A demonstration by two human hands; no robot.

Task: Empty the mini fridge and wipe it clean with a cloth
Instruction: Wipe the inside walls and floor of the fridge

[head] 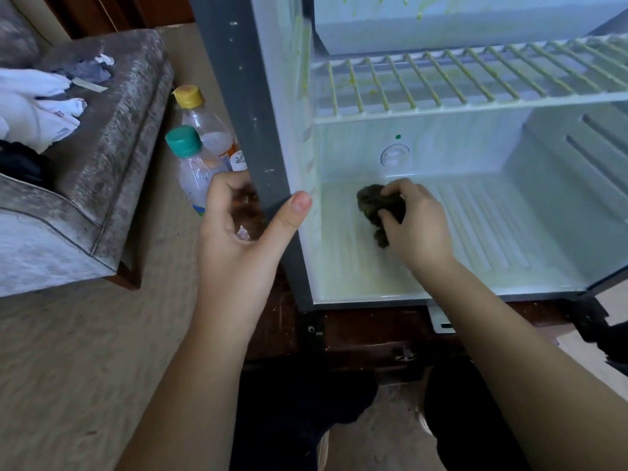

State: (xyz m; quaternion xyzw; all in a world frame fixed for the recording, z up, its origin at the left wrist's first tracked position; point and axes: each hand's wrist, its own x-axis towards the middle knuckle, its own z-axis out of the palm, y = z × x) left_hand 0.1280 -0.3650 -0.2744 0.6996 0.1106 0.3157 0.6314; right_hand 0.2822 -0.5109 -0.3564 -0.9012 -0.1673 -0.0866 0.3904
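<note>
Both hands are working: the right hand (419, 224) is clutching the balled cloth (370, 203) leftward on the mini fridge (492, 232) floor, the left hand (238, 229) gripping its front-left edge.

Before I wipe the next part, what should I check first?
1. Mini fridge emptied: ok; teal-capped bottle and yellow-capped bottle stand outside on the carpet.
2. Cloth gripped by right hand: ok, on the fridge floor.
3. Left hand holds its frame: ok.
4. Wire shelf clean: not ok, yellow-green smears.
5. Upper compartment clean: not ok, splatters.
6. Floor under the cloth clean: cannot tell.
</note>
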